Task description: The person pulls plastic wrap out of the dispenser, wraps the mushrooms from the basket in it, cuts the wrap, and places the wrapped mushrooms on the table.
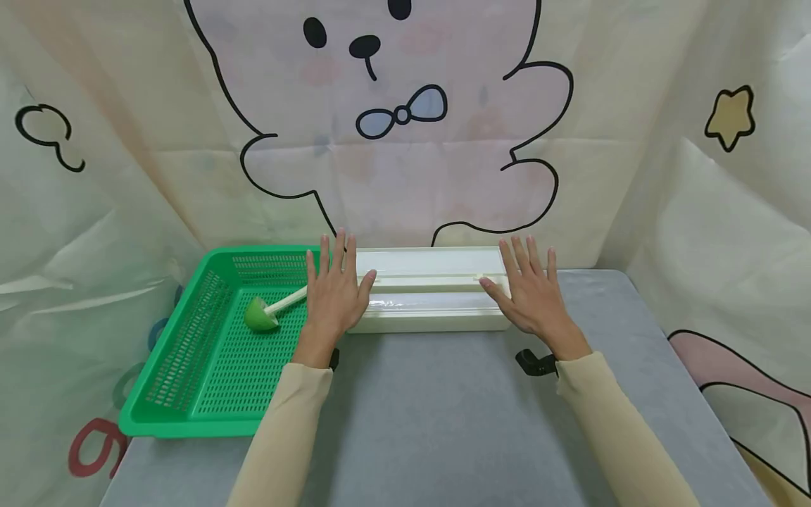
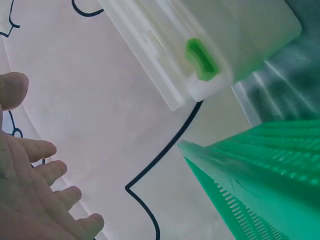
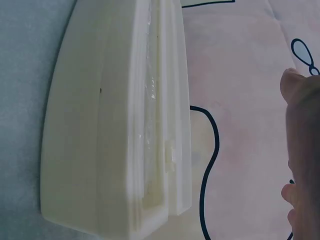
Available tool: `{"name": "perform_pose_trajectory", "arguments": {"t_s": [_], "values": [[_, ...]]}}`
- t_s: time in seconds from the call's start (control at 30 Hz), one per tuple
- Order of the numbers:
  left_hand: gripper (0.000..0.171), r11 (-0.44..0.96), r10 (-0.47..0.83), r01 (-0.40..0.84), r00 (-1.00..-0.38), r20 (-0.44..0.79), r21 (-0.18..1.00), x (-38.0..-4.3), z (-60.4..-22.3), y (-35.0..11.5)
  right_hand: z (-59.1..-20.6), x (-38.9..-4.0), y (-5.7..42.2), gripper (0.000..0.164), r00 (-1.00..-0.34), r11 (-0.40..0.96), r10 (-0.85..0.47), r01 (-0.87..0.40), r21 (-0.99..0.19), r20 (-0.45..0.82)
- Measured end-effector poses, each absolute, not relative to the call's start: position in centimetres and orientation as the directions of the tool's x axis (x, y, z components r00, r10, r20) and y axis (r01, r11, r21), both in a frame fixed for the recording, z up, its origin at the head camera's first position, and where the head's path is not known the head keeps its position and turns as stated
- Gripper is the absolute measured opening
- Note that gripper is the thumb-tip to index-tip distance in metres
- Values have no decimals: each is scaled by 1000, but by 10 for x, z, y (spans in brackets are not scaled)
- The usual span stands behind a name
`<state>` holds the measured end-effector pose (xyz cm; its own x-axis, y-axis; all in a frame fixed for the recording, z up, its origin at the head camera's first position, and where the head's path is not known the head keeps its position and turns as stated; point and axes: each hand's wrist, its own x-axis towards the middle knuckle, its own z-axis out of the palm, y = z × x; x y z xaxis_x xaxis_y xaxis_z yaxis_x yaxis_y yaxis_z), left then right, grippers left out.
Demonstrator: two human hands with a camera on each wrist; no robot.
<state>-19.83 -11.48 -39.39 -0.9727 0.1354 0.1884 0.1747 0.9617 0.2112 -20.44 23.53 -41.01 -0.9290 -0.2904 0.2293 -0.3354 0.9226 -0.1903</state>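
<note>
A long white plastic-wrap dispenser lies crosswise on the table, its lid raised at the back and shiny clear film showing inside. My left hand is held up over its left end, fingers straight, and hides that end in the head view. Over the right end is my right hand, fingers extended and thumb spread toward the middle. Neither hand holds anything. In the left wrist view, the dispenser's end bears a green piece. The right wrist view shows its front wall below the hand.
A green mesh basket stands at the left, beside the dispenser. Inside lies a tool with a rounded green head and pale handle, partly hidden by my left hand. The grey table reaches a printed cloth backdrop.
</note>
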Motion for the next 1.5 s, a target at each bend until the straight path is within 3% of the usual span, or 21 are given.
{"name": "perform_pose_trajectory", "arguments": {"t_s": [0.17, 0.3, 0.57, 0.73, 0.87, 1.1, 1.27, 1.5], "values": [[74, 943, 145, 212, -955, 257, 258, -195, -394, -111, -415, -200, 235, 81, -914, 908, -304, -363, -210, 270], [69, 903, 159, 265, -938, 309, 337, -190, -399, -105, -424, -192, 234, 65, -885, 871, -308, -410, -270, 349], [52, 824, 123, 233, -963, 239, 516, -182, -424, -97, -446, -187, 240, 37, -905, 807, -262, -396, -438, 335], [28, 852, 102, 208, -966, 237, 481, -186, -438, -97, -455, -202, 245, 25, -894, 786, -291, -427, -448, 342], [17, 868, 126, 206, -971, 202, 451, -190, -442, -97, -451, -212, 246, 19, -893, 778, -367, -448, -440, 261], [12, 864, 122, 184, -980, 160, 469, -195, -443, -98, -445, -220, 244, 17, -906, 787, -410, -410, -460, 107], [15, 852, 61, 124, -988, 140, 508, -204, -443, -98, -448, -224, 243, 19, -909, 779, -403, -402, -481, 107], [24, 732, -25, 25, -998, 63, 680, -220, -444, -94, -453, -232, 233, 22, -906, 783, -401, -414, -464, 133]]}}
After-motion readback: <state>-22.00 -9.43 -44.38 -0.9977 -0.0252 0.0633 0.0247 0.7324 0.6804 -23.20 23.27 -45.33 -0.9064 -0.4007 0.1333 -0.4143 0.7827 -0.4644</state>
